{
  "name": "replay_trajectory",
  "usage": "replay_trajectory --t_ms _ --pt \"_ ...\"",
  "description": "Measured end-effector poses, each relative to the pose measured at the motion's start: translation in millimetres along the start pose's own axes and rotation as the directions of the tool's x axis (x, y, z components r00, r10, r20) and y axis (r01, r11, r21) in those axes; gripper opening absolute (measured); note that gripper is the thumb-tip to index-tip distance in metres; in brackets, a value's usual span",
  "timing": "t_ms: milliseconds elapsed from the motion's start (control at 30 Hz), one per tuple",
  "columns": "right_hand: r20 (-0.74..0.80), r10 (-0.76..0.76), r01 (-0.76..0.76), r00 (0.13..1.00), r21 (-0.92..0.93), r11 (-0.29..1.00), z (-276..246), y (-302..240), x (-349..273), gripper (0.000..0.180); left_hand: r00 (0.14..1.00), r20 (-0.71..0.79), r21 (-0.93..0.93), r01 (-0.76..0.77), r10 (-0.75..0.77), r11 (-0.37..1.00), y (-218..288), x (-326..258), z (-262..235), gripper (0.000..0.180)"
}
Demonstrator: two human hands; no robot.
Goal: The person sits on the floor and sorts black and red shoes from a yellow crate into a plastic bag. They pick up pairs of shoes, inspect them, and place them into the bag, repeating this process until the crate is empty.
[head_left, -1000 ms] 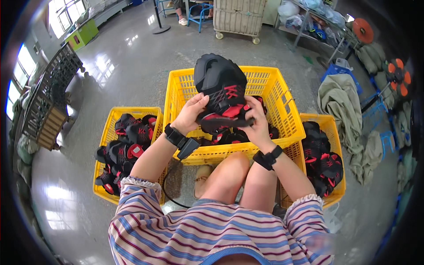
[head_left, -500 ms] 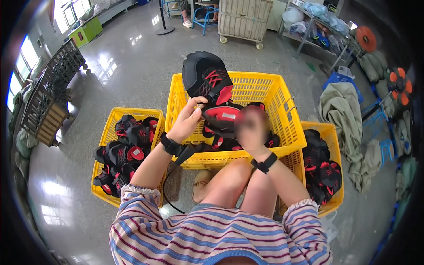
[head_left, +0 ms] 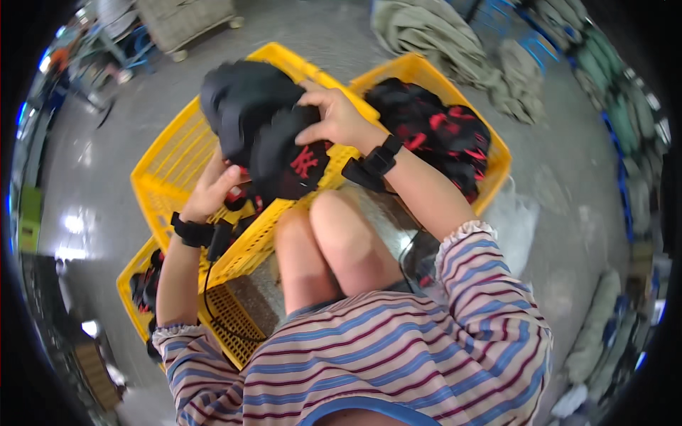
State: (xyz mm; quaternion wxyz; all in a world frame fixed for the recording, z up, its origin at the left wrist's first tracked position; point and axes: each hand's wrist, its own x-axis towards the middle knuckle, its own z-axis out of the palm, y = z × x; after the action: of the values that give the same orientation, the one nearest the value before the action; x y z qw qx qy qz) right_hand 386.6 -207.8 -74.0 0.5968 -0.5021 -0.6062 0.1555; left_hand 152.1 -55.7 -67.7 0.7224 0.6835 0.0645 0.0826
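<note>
Head view now swings hard to the right compared with a second ago: I see the big yellow plastic lattice crate (head_left: 170, 170) tilted across the frame, where before it sat square ahead of me. My right hand (head_left: 339, 119) is clasped over the top of a black high-top shoe with red lettering (head_left: 284, 153), and my left hand (head_left: 213, 190) grips it from underneath, near the crate's near rim; earlier both hands held it lower, over the crate's middle. So the shoe is lifted clear and held above my knees. A second yellow crate of black-and-red shoes (head_left: 444, 131) lies far right, a third (head_left: 145, 284) near left.
</note>
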Motion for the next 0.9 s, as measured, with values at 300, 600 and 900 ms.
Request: replay_trajectory --t_ms 300,600,900 --pt "-0.625 0.572 -0.266 0.532 0.518 0.813 -248.4 98.6 -149.4 0.035 0.990 -0.082 0.574 0.139 -0.112 0.807 -94.2 26.9 -84.4 0.022" --pt "-0.621 0.477 -0.631 0.622 -0.758 -0.163 -252.0 271.0 -154.7 0.053 0.924 -0.109 0.931 0.224 -0.367 0.288 -233.6 73.3 -151.4 0.040" --pt "-0.245 0.863 -0.518 0.442 -0.855 0.023 -223.0 182.0 -130.0 0.098 0.949 0.113 0.926 0.006 -0.294 0.377 -334.9 246.7 -47.0 0.119"
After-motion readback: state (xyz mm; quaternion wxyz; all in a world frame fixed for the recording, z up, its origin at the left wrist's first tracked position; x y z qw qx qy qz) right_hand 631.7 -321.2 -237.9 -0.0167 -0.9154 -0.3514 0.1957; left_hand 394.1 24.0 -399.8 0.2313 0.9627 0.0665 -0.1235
